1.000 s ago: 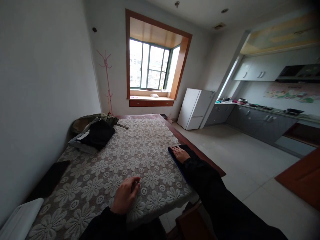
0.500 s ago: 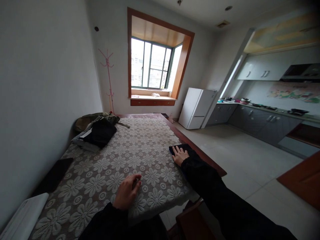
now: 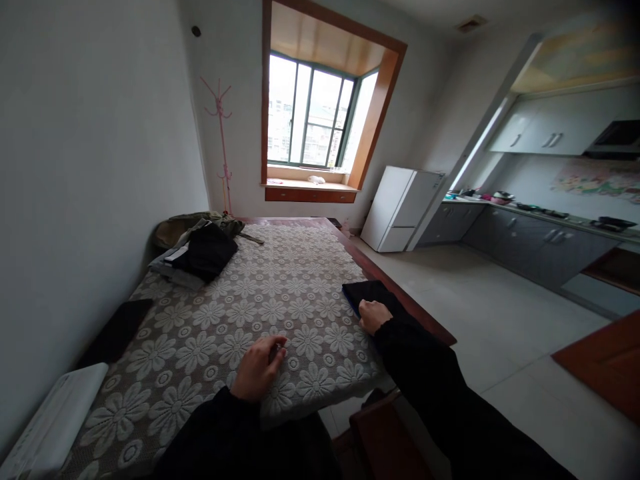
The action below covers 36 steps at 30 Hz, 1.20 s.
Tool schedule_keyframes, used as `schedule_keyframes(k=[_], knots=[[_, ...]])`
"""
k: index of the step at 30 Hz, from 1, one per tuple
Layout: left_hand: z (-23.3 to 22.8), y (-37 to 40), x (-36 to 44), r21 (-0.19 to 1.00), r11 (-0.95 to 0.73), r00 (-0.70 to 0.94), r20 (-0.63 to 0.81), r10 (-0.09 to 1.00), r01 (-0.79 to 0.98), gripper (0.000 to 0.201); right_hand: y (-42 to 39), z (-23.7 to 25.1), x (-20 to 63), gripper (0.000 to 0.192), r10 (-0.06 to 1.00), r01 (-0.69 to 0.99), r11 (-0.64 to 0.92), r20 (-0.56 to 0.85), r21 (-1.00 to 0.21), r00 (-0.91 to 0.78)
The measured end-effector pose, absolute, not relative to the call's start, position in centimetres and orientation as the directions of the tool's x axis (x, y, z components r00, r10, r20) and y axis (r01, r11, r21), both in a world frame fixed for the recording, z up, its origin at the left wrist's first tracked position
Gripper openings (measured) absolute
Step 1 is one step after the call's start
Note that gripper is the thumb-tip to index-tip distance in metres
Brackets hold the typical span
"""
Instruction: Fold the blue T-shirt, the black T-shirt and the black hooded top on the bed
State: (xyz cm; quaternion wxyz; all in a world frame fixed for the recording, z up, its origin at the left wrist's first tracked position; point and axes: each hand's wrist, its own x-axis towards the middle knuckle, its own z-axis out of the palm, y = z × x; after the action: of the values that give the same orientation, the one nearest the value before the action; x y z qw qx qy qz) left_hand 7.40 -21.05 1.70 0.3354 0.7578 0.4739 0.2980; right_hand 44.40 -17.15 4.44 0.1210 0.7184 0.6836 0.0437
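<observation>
The right hand point(image 3: 374, 315) rests curled, fingers drawn in, on the near end of a dark folded cloth point(image 3: 367, 294) that lies at the right edge of the worktop point(image 3: 405, 301). Whether it pinches the fabric or only presses on it, I cannot tell. The cloth stretches away from that hand toward the window, with a blue rim showing along its left side.

The left hand point(image 3: 259, 369) lies well apart from the right, nearer the person, loosely cupped on the lace tablecloth point(image 3: 280, 293) with its flower pattern. Its fingertips close on something small and dark; what it is cannot be made out. Both arms wear black sleeves.

Far beyond the left hand, at the wall side of the worktop, sits a heap of dark clothes point(image 3: 200, 250). To the left of that hand a flat black item point(image 3: 117, 330) lies by the wall, and nearer still a white flat object point(image 3: 50, 427) sits at the corner.
</observation>
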Motion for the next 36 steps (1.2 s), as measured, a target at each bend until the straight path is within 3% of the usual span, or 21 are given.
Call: schedule_keyframes(k=[3, 14, 19, 25, 29, 33, 36], knots=[[1.7, -21.1, 7.3, 0.79, -0.325, 0.375, 0.131, 0.918, 0.52, 0.03, -16.9, 5.9, 45.4, 0.032, 0.991, 0.97, 0.0, -0.127, 0.241, 0.032], [1.7, -21.0, 7.3, 0.787, -0.319, 0.381, 0.117, 0.917, 0.528, 0.03, -17.1, 7.2, 48.3, 0.053, 0.984, 0.987, 0.039, -0.176, 0.159, -0.011], [1.7, -20.9, 7.3, 0.783, -0.32, 0.383, 0.113, 0.917, 0.533, 0.03, -15.8, 7.9, 49.3, 0.056, 0.972, 0.999, -0.018, -0.233, 0.03, 0.024], [1.7, -20.9, 7.5, 0.775, -0.325, 0.376, 0.121, 0.919, 0.542, 0.029, -11.5, 4.6, 48.0, 0.055, 0.999, 1.0, 0.007, 0.048, 0.006, -0.008], [2.4, -21.1, 7.3, 0.765, -0.337, 0.436, 0.083, 0.896, 0.548, 0.031, -10.2, 0.0, 47.0, 0.062, 0.996, 0.996, -0.09, 0.025, 0.013, 0.09], [4.8, -19.0, 5.6, 0.802, -0.396, 0.635, 0.028, 0.772, 0.447, 0.041, -10.0, -1.6, 47.7, 0.065, 0.997, 0.997, -0.074, 0.015, -0.004, 0.074], [7.0, -14.1, 3.9, 0.857, -0.307, 0.531, 0.046, 0.846, 0.413, 0.04, -9.9, -1.3, 48.0, 0.066, 0.997, 0.997, -0.072, 0.021, -0.015, 0.072]])
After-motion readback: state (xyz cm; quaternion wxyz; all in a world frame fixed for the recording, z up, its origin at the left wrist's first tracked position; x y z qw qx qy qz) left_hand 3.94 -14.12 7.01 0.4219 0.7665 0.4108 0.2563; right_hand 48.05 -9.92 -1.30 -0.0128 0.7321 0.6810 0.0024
